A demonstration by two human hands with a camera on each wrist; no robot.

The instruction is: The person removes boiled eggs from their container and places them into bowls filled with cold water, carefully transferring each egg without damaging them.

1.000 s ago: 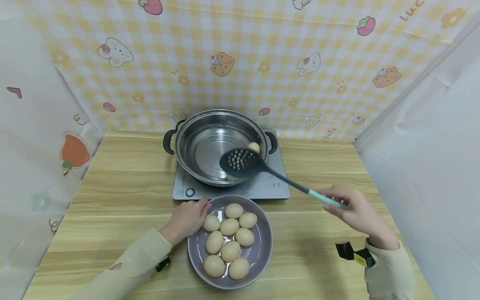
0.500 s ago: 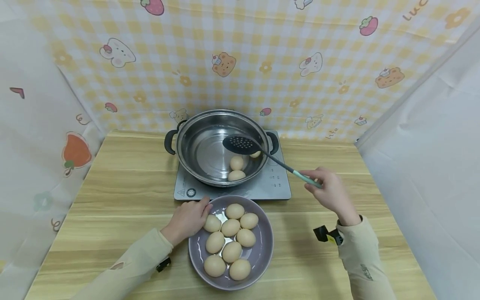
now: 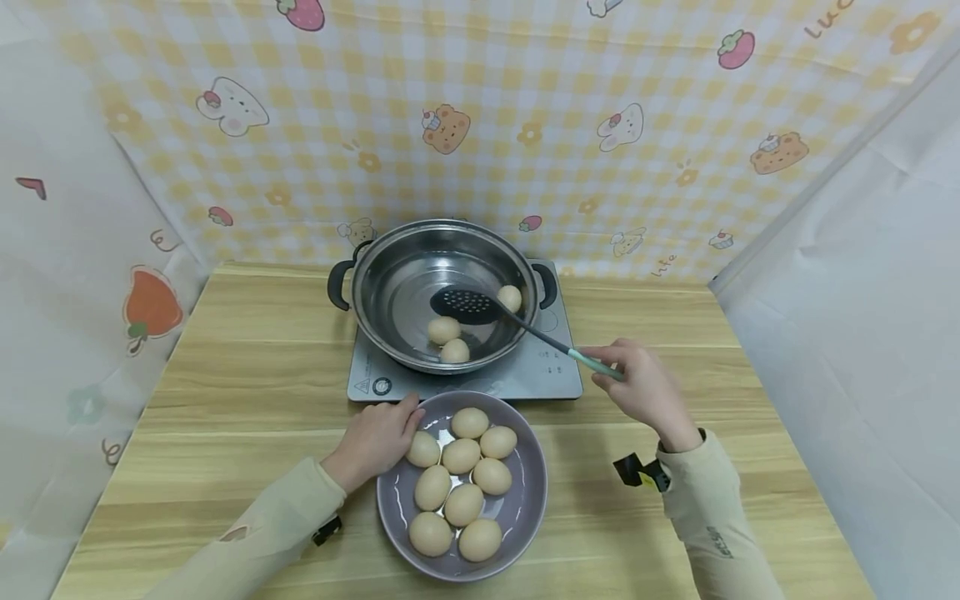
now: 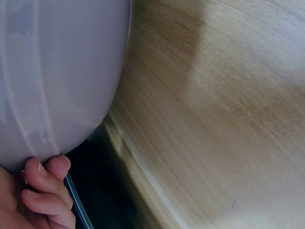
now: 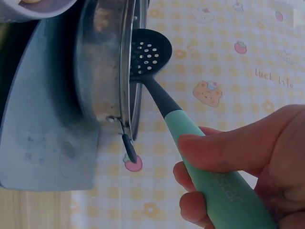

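Observation:
My right hand [image 3: 637, 387] grips the mint-green handle of a black skimmer [image 3: 468, 305]. The skimmer's perforated head is over the inside of the steel pot [image 3: 405, 275]; whether it touches the bottom cannot be told. Near it in the pot lie an egg [image 3: 444, 331] with another just in front, and a third egg [image 3: 509, 298] by the right wall. My left hand [image 3: 375, 442] holds the far-left rim of a purple-grey bowl [image 3: 528, 508] containing several eggs [image 3: 462, 505]. In the left wrist view, curled fingers [image 4: 45, 183] touch the bowl's underside.
The pot, with black side handles [image 3: 339, 283], stands on a flat grey induction cooker [image 3: 525, 375] behind the bowl. All of this is on a wooden table [image 3: 262, 375]. A checked yellow cloth [image 3: 525, 100] hangs behind, and white sheets [image 3: 862, 292] flank both sides.
My right hand has moved left, taking the skimmer from the pot's near side farther into it. Two eggs now show near the pot's front, having shifted left. My left hand stays on the bowl.

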